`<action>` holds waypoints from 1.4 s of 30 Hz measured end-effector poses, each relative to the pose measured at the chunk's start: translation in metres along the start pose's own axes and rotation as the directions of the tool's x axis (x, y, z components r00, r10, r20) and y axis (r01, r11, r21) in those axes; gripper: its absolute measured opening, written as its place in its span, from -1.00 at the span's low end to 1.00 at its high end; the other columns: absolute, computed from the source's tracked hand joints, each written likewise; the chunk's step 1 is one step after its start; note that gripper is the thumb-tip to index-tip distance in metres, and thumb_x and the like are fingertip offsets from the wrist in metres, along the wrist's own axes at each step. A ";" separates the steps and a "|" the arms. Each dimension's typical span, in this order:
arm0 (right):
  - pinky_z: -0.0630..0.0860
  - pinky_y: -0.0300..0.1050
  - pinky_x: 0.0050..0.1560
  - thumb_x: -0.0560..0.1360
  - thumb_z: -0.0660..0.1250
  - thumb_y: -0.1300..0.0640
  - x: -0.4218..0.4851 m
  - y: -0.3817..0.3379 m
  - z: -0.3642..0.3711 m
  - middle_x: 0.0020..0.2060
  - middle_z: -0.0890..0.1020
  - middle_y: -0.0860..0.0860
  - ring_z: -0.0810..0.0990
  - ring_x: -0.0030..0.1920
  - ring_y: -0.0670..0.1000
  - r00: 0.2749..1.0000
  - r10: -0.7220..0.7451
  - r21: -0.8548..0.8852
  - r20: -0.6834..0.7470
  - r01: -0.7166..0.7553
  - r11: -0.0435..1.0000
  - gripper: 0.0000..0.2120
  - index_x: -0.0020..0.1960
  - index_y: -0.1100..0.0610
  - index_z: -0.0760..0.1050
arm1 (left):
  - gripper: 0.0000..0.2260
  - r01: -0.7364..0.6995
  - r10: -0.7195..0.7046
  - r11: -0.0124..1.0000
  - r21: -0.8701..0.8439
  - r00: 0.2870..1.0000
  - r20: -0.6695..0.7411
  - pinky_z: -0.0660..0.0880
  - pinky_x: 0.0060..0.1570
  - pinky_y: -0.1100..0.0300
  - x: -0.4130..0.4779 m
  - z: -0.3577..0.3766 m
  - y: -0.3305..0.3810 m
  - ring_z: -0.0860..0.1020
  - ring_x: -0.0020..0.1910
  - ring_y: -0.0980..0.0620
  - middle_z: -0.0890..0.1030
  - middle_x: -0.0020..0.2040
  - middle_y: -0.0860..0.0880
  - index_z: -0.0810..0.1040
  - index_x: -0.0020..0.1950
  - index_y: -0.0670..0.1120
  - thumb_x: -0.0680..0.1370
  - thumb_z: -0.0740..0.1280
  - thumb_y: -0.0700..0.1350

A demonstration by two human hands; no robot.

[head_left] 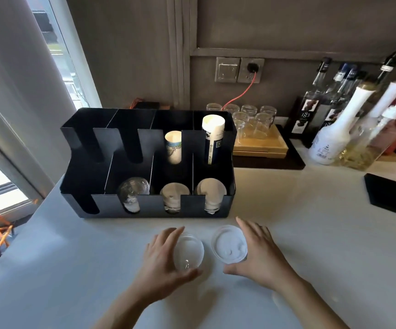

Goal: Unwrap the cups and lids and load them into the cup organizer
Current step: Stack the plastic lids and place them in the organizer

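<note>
A black cup organizer (pixel 144 208) stands on the white counter. Its back slots hold two stacks of paper cups (pixel 173 146) (pixel 212 141). Clear lids (pixel 132 189) and white lids (pixel 174 194) (pixel 211 193) fill three front slots; both leftmost slots look vacant. In front of it stand two stacks: clear cups or lids (pixel 188 252) on the left and a lidded clear stack (pixel 229 243) on the right. My left hand (pixel 161 260) curls around the left stack. My right hand (pixel 261 252) cups the right stack, thumb at its near side.
Upturned glasses on a wooden tray (pixel 258 146) stand behind the organizer's right end. Syrup bottles (pixel 330 138) crowd the far right, and a black pad (pixel 391 198) lies on the counter there. A window runs along the left, with the counter edge below it.
</note>
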State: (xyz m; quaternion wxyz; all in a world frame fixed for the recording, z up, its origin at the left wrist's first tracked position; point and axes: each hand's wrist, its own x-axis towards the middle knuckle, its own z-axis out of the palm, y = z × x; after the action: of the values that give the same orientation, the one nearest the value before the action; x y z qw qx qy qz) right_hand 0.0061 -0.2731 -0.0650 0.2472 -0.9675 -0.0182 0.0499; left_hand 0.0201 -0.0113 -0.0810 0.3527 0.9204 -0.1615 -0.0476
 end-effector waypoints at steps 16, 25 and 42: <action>0.15 -0.37 0.37 0.34 0.46 -0.11 -0.018 -0.020 0.008 0.49 0.22 -0.13 0.16 0.46 -0.08 0.988 -0.154 0.041 0.031 0.153 0.987 0.00 0.61 0.02 -0.02 | -0.17 0.065 -0.098 0.908 -0.413 0.993 -0.058 0.47 0.34 0.01 0.014 0.003 0.025 0.49 0.32 0.14 0.52 0.34 0.17 0.41 0.46 0.14 0.22 0.54 0.28; 0.35 -0.33 0.29 0.18 0.59 -0.19 -0.024 -0.038 0.006 0.34 0.32 -0.42 0.35 0.34 -0.31 0.991 -0.116 0.392 -0.072 0.135 0.910 0.09 0.47 -0.43 -0.06 | -0.24 0.177 -0.120 0.782 -0.598 0.984 0.135 0.57 0.25 -0.08 0.010 0.008 0.042 0.61 0.22 0.09 0.60 0.27 0.06 0.46 0.40 0.14 0.23 0.61 0.14; 0.25 -0.47 0.31 0.26 0.58 -0.21 -0.020 -0.048 -0.001 0.44 0.24 -0.36 0.28 0.45 -0.23 0.946 -0.257 0.371 -0.197 0.314 0.874 -0.01 0.54 -0.19 0.12 | -0.61 0.166 -0.053 0.696 -0.699 0.982 0.180 0.51 0.26 -0.09 0.008 -0.001 0.066 0.56 0.29 0.00 0.63 0.24 -0.04 0.67 0.13 0.08 0.38 0.49 0.22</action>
State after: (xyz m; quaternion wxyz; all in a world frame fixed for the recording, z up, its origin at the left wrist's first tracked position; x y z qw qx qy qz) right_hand -0.0142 -0.2321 -0.0396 0.4438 -0.8846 -0.1329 -0.0535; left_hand 0.0101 -0.0595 -0.0367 0.6640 0.7150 -0.1009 -0.1943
